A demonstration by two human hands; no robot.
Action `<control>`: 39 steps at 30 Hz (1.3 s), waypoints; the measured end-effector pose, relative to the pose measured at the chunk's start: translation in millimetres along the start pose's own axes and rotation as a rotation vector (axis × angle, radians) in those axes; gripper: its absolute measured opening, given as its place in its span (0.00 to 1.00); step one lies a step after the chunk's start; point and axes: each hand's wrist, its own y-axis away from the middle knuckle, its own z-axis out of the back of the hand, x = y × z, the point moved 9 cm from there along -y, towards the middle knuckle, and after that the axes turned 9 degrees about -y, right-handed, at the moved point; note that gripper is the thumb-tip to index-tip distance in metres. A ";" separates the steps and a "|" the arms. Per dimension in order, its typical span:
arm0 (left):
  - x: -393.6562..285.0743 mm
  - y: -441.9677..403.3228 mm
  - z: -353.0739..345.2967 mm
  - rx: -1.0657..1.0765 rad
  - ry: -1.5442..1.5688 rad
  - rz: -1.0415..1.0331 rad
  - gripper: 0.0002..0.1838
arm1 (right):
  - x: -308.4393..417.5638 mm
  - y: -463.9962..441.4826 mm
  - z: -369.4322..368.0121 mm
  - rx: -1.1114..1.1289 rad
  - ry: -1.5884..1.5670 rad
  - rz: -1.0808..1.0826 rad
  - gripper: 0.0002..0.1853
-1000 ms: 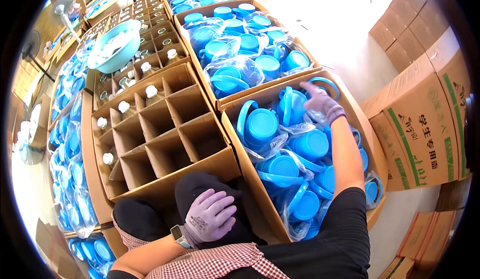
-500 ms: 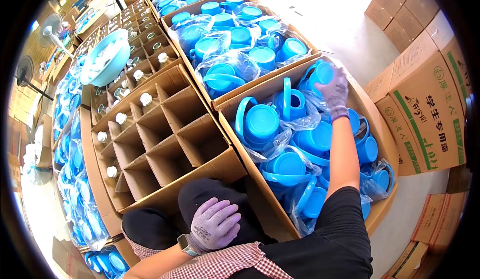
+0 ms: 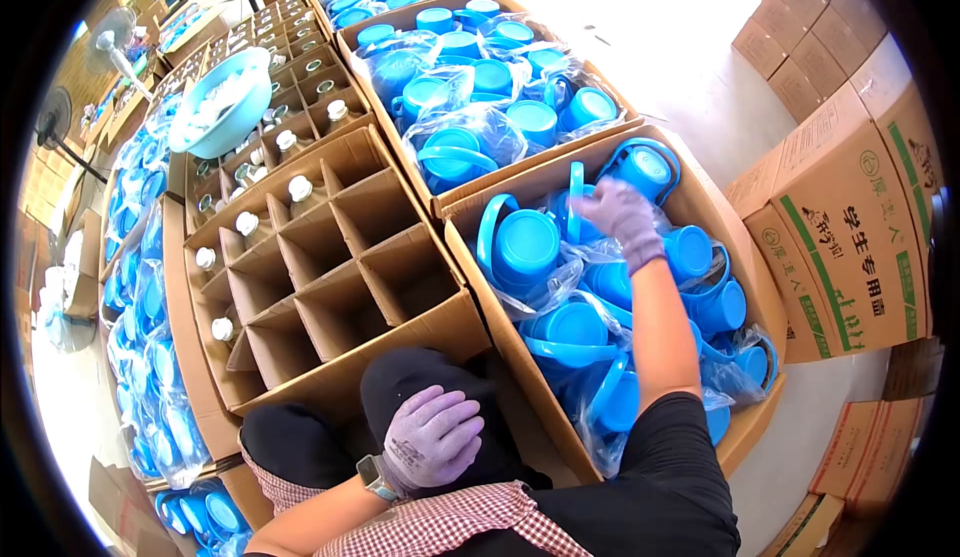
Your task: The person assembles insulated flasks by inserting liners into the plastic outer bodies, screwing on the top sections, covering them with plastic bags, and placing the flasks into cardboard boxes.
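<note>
My right hand (image 3: 625, 221), in a grey-purple glove, hovers over a carton of blue plastic jugs with handles. Its fingers are apart and point left toward a jug with an upright handle (image 3: 576, 197); whether they touch it I cannot tell. Just beyond the hand lies another blue jug (image 3: 645, 170), its handle looped around it. To the left a larger jug (image 3: 527, 247) sits in clear plastic. My left hand (image 3: 433, 437), gloved alike, rests palm down on my dark-trousered leg, fingers stretched out and holding nothing.
A divided carton (image 3: 340, 292) stands before me, with white-capped bottles (image 3: 300, 189) in some cells. Behind it is a light-blue basin (image 3: 225, 107) on another divided carton. More jugs fill a farther carton (image 3: 640, 117). Printed cartons (image 3: 840, 227) stand at right.
My right hand has left the far jug and moved left and nearer, toward the upright handle. That jug now sits slightly differently, its handle facing away. My left hand stays on my leg.
</note>
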 end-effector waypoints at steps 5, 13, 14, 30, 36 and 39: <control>1.2 7.4 8.3 -0.046 0.014 -0.022 0.15 | -15.4 39.1 -95.7 0.271 0.050 0.119 0.30; -2.0 16.2 24.6 -0.161 0.052 -0.051 0.12 | -25.3 -7.3 -99.3 0.156 -0.340 0.127 0.17; -2.9 19.6 26.1 -0.174 0.052 -0.049 0.12 | -52.4 -36.2 -139.8 0.154 -0.374 0.095 0.12; -37.2 41.6 188.9 -0.640 0.263 0.203 0.38 | 307.9 425.9 356.6 -0.037 -0.651 0.788 0.15; -14.8 109.1 253.4 -1.016 0.958 0.384 0.31 | 344.8 532.0 291.2 0.509 -1.022 0.897 0.15; 23.7 153.0 271.0 -0.996 0.993 0.255 0.26 | 300.5 525.8 224.3 0.705 -1.411 0.615 0.17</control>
